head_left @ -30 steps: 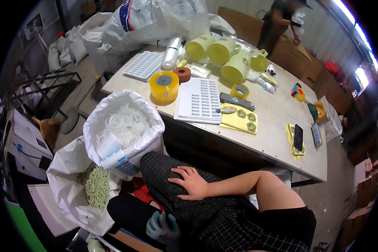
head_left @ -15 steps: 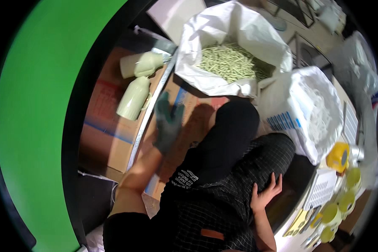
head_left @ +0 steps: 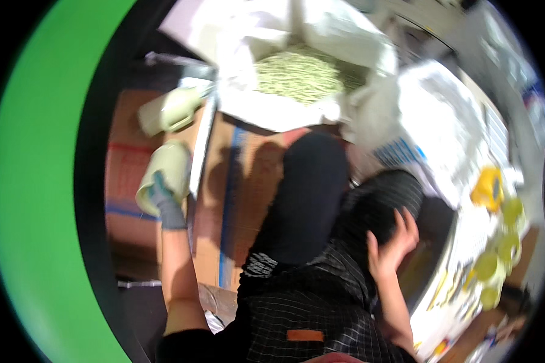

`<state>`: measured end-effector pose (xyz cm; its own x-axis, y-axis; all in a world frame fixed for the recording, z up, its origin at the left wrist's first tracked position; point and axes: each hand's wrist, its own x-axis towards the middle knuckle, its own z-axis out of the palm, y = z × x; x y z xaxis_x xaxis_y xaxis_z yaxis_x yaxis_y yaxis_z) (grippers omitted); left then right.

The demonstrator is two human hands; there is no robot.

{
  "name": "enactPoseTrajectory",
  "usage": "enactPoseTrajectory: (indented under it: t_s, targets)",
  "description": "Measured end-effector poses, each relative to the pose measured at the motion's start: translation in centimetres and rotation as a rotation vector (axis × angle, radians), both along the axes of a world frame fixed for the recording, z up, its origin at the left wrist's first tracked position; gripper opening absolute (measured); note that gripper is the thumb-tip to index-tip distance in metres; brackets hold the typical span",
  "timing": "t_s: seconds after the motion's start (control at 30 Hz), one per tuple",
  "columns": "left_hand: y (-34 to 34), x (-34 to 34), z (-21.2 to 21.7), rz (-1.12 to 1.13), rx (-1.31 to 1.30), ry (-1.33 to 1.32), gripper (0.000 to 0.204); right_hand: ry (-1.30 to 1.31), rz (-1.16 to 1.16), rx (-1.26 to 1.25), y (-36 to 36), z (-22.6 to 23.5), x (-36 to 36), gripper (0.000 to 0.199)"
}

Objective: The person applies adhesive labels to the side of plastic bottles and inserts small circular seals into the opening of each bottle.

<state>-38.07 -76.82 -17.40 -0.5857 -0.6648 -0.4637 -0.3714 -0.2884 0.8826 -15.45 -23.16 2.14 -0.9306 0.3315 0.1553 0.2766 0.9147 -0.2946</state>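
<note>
My left hand [head_left: 166,202], in a grey-green glove, is closed on the near end of a pale green jug [head_left: 171,162]. Part of that jug is covered by the glove, and motion blurs the grip. A second pale green jug [head_left: 160,115] with a handle lies on its side just beyond, apart from the first. Both are over a brown cardboard box [head_left: 127,163] on the left. My right hand [head_left: 393,248] is bare and rests on my dark checked trouser leg, fingers spread and holding nothing.
Ahead, a white sack [head_left: 242,97] holds many thin pale green sticks [head_left: 297,75]. Another white sack [head_left: 369,136] stands to its right. A yellow tape roll [head_left: 487,189] and several yellow-green round items [head_left: 508,245] lie far right. A green surface [head_left: 36,181] curves along the left.
My left hand has moved left from over the cardboard and taken hold of the near jug, which has turned slightly away from the other. My right hand stays on my leg. The view has shifted.
</note>
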Motion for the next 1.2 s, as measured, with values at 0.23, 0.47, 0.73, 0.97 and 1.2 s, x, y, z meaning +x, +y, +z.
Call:
enactPoseTrajectory:
  t_s: [0.23, 0.47, 0.73, 0.97, 1.2]
  targets:
    - [19.5, 11.3, 16.2, -0.711, -0.696, 0.651, 0.042, 0.449, 0.276, -1.361, -3.3, 2.9, -10.5, 0.12]
    - [28.5, 15.0, 19.7, -1.512, -1.077, 0.84, 0.061, 0.64, -0.065, -1.654, 2.8, 5.7, -2.7, 0.113]
    - [33.1, 10.9, 26.4, -1.542, -0.621, 1.032, 0.089, 0.404, 0.224, -0.906, -1.9, 2.3, -0.8, 0.108]
    - [34.0, 12.0, 25.3, -1.509, -0.989, 1.257, 0.042, 0.41, 0.261, -0.629, -3.6, 4.5, -1.2, 0.105]
    - [33.7, 11.8, 25.9, -1.741, -1.138, 1.044, 0.037, 0.354, 0.26, -0.635, -3.3, 3.7, -1.0, 0.102]
